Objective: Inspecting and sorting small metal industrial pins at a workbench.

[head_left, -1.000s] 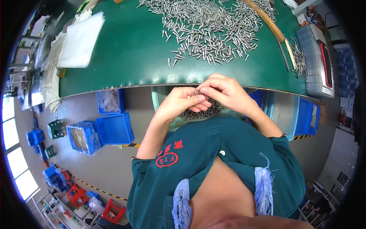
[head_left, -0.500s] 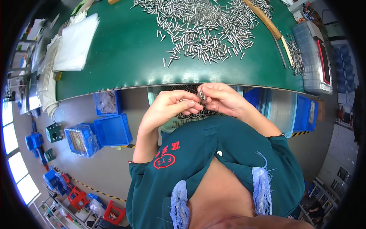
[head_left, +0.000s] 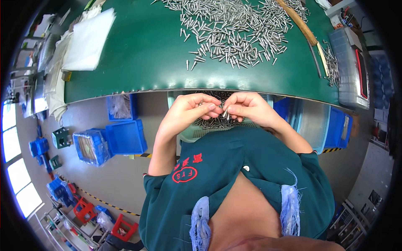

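We saw metal parts (head_left: 216,123) in a green basket (head_left: 194,132).
Above, the right hand (head_left: 252,109) pinched a metal piece (head_left: 226,114); the left hand (head_left: 185,113) curled nearby (its grip we couldn't tell).

The floor (head_left: 121,178) is grey and a little shiny, and a striped yellow-and-black line (head_left: 109,206) crosses it. At the left, the windows (head_left: 19,167) are very bright and white. The green surface (head_left: 138,58) reflects some light near its front edge. Red plastic stools (head_left: 84,204) stand at the lower left.
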Tool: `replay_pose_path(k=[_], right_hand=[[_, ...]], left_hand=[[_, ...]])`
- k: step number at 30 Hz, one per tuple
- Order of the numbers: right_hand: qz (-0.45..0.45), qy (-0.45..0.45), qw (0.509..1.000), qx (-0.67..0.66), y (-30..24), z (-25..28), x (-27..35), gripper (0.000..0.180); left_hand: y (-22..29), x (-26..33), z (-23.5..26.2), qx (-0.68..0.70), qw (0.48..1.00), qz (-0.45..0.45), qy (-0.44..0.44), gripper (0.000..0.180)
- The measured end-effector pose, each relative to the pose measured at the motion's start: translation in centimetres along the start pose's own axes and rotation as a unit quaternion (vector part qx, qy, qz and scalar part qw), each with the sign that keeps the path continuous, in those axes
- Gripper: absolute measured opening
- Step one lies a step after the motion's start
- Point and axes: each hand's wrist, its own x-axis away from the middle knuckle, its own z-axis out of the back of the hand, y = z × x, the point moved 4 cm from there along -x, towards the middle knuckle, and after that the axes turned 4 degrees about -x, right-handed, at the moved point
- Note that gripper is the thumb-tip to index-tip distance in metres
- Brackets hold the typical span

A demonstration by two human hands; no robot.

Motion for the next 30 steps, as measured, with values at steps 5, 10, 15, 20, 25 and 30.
replay_pose_path(k=[5,10,15,20,25,30], right_hand=[[0.147,0.072,0.969,0.184,-2.9,0.0,0.0,0.009],[0.226,0.083,0.9,0.364,-4.1,-1.3,-0.3,0.009],[0.213,0.062,0.898,0.38,-4.1,-2.0,-0.7,0.011],[0.204,0.044,0.898,0.388,-4.1,-1.5,-1.0,0.015],[0.203,0.05,0.897,0.39,-3.9,-1.3,-1.2,0.015],[0.199,0.052,0.9,0.384,-3.7,-1.2,-1.2,0.013]], left_hand=[[0.2,0.0,-0.5,0.006,1.0,0.021,-0.013,0.026],[0.2,-0.1,-1.2,-0.003,0.999,0.014,-0.039,0.028],[-0.4,-0.8,-1.5,-0.016,0.997,0.026,-0.065,0.024],[-0.9,-1.4,-1.2,0.044,0.992,0.046,-0.107,0.026],[-1.3,-1.6,-1.4,0.074,0.99,0.058,-0.104,0.027],[-1.6,-1.6,-1.4,0.082,0.989,0.06,-0.107,0.026]])
